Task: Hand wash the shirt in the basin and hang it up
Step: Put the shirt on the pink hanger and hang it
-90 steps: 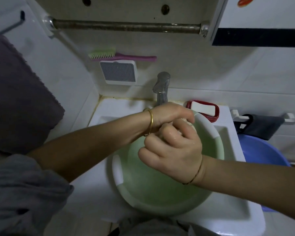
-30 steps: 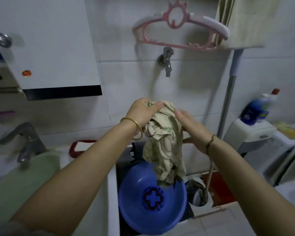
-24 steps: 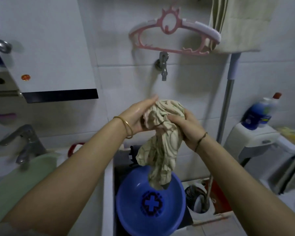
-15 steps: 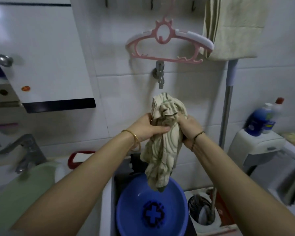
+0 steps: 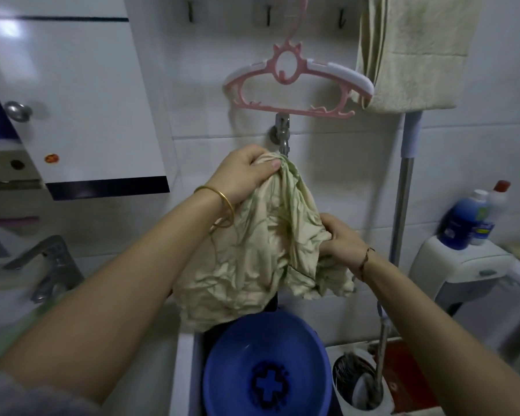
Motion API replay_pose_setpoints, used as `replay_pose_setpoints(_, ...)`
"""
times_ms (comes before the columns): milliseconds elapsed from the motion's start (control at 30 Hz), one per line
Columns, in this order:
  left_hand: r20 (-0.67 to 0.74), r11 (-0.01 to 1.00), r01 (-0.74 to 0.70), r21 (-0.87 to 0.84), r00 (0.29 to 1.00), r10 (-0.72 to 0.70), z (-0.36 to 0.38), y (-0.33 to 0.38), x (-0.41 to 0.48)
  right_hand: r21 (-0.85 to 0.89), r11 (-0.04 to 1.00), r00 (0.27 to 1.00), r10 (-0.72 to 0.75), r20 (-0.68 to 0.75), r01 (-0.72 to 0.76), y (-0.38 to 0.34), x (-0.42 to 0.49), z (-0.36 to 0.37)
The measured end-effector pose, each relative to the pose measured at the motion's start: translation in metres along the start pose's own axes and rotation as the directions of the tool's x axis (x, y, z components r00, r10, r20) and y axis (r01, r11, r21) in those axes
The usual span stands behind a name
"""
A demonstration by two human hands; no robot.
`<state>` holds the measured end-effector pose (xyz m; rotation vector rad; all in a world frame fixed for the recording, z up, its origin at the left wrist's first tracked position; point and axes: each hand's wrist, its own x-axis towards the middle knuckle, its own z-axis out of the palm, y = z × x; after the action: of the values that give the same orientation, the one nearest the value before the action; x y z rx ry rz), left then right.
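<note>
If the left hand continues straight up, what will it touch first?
Probably the wall tap, just above the left hand gripping the shirt; beyond it, the pink hanger. Depth is unclear.

Hanging on the tiled wall: a towel (image 5: 409, 52) above a wall tap (image 5: 282, 132). Below, a blue bowl (image 5: 264, 364); at right, two bottles (image 5: 475, 217).

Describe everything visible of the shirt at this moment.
The shirt is a pale yellow-green, thin, heavily creased fabric, bunched rather than spread. The left hand grips its top; the right hand grips a fold lower on its right side. It hangs in the air above the blue basin, below the pink hanger, touching neither.
</note>
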<state>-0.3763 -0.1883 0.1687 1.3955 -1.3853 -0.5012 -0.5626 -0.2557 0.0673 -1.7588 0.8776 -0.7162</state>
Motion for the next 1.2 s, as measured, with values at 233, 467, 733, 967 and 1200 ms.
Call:
replay_pose_setpoints(233, 0.006, 1.0, -0.002, 0.021, 1.0, 0.002, -0.003, 0.022, 0.002, 0.152, 0.988, 0.998, -0.032, 0.053, 0.024, -0.02, 0.002, -0.006)
replay_pose_setpoints(467, 0.439, 0.956, 0.119, 0.267, 0.869, -0.23, 0.019, 0.008, -0.017, 0.67, 0.717, 0.98, 0.177, 0.088, -0.19, -0.051, 0.004, -0.013)
replay_pose_setpoints(733, 0.373, 0.964, 0.25, 0.093, 0.889, -0.267, 0.025, 0.025, -0.033, 0.823, 0.539, 0.92, 0.388, -0.055, -0.178, -0.072, 0.005, -0.016)
replay_pose_setpoints(967, 0.416, 0.96, -0.01, 0.281, 0.903, -0.112, 0.045, 0.014, -0.042, 0.87, 0.492, 0.878, 0.427, -0.217, -0.024, -0.077, 0.011, -0.022)
replay_pose_setpoints(1200, 0.017, 0.993, 0.111, -0.043, 0.994, -0.11, 0.042, 0.022, -0.008, 0.781, 0.614, 0.837, 0.484, -0.254, -0.118, -0.049, 0.002, -0.031)
